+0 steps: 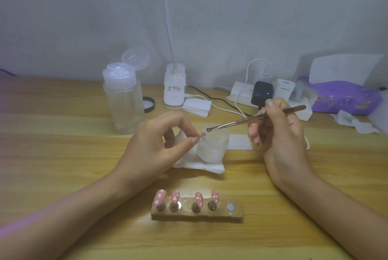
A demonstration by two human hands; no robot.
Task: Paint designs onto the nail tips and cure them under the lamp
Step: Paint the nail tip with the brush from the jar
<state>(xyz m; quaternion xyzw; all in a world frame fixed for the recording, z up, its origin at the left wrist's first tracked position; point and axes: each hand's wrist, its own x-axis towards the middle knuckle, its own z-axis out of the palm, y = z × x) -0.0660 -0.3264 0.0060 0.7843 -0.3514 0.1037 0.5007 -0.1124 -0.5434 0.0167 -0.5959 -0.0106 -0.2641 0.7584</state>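
Observation:
My left hand (155, 144) pinches a small pink nail tip (202, 133) between thumb and forefinger, above the table's middle. My right hand (279, 134) grips a thin metallic brush (256, 118), whose dark tip sits just right of the held nail tip, nearly touching it. Near the front edge, a wooden holder (197, 214) carries several pink nail tips with white dots (175, 196) on small stands. One bare metal disc (230, 207) shows at its right end.
A frosted jar (212, 144) stands on a white tissue (199, 165) behind my hands. Further back are a clear pump bottle (123, 96), a white lamp base (174, 89), stacked pads (197, 107), a power strip with plugs (262, 94) and a purple pack (344, 96).

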